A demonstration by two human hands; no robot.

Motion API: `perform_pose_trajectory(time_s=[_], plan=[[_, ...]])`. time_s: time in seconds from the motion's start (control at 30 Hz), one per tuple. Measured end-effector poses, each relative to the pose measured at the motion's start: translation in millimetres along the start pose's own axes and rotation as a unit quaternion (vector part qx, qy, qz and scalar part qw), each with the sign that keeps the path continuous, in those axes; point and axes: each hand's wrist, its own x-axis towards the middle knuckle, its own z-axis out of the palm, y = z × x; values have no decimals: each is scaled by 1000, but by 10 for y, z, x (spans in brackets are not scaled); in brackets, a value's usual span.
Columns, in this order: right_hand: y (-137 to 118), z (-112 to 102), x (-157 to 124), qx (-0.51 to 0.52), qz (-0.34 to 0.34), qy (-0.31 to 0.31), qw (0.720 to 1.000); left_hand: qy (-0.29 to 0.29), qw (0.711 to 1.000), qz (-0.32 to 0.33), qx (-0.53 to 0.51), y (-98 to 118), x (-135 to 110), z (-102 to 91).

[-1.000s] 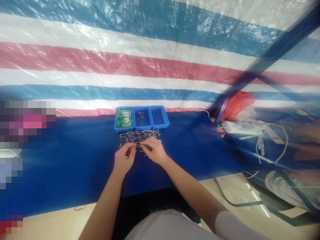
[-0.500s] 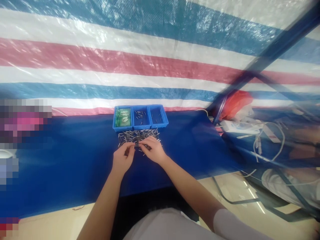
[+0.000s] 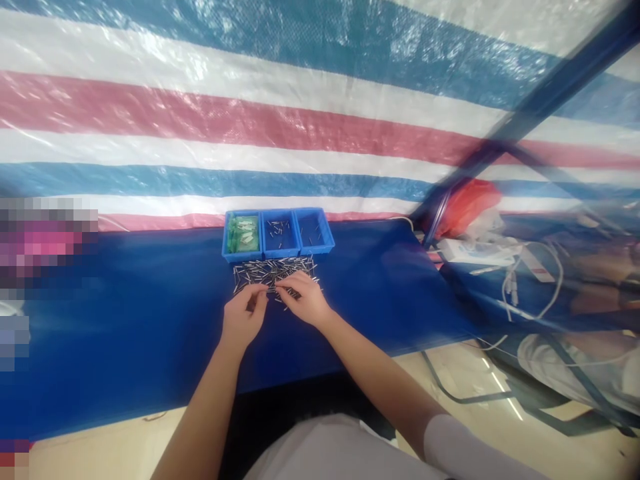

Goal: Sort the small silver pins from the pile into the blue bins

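Note:
My left hand (image 3: 243, 315) and my right hand (image 3: 307, 301) are close together at the near edge of a pile of thin metal pins (image 3: 257, 268). Thumb and forefinger of each are pinched, and a small metal pin (image 3: 271, 289) seems to run between the two pinches. Its ends are hidden by the fingertips. Loose pins lie under and around my right hand. Just behind the pile, three joined blue bins (image 3: 281, 254) stand in a row. A green bag with pale pieces (image 3: 245, 235) fills the left one; the middle and right ones hold scattered pins.
The blue tabletop (image 3: 135, 320) runs left and right of the pile. A striped plastic sheet (image 3: 250, 127) hangs behind it. To the right are a dark metal frame (image 3: 500, 143), a red bag (image 3: 467, 207), a white cable (image 3: 559, 280) and blurred items.
The view has shifted slightly, so everything sits a little further left. Both hands keep their pinch at the same place by the pile.

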Motion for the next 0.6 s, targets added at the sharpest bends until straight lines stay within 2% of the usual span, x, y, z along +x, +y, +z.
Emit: perform_pose_trajectory(time_s=[0.23, 0.6], plan=[[-1, -4, -2, -12, 17, -13, 1000, 1, 1000, 4, -4, 8, 1, -5], [25, 4, 2, 1, -15, 4, 1000, 1, 1000, 7, 7, 16, 16, -6]])
